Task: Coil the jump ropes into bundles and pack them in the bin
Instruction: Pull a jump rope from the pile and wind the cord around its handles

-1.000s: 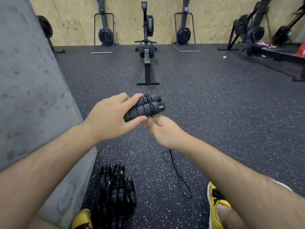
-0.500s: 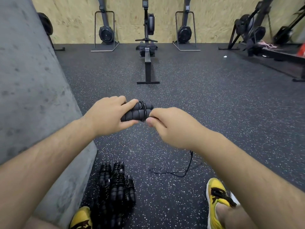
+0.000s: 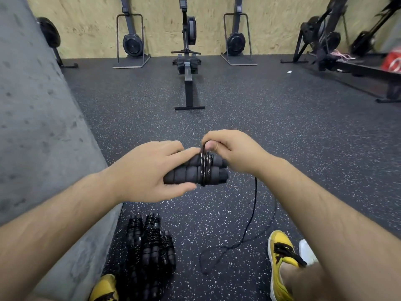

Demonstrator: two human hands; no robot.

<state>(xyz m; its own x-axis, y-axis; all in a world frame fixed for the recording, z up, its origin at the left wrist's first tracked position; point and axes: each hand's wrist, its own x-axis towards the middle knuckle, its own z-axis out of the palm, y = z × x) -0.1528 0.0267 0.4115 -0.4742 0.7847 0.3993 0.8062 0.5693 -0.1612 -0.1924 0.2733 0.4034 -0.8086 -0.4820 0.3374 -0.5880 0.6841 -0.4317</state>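
My left hand (image 3: 149, 170) grips two black foam jump-rope handles (image 3: 195, 173) held side by side. A few turns of thin black cord are wound around their middle. My right hand (image 3: 234, 151) pinches the cord just above the handles, at the wound turns. The loose cord (image 3: 251, 220) hangs down from my right hand and trails in a loop on the floor. Several coiled black jump-rope bundles (image 3: 149, 244) lie on the floor beside the wall, near my left foot. No bin is in view.
A grey concrete wall (image 3: 43, 127) runs along my left. My yellow shoes (image 3: 282, 257) rest on the speckled rubber floor. A rowing machine (image 3: 188, 68) stands ahead, with more gym machines along the plywood back wall and at the right.
My right hand has carried the cord from under the handles up and over them, adding a turn. The trailing loop on the floor has shifted and shortened.
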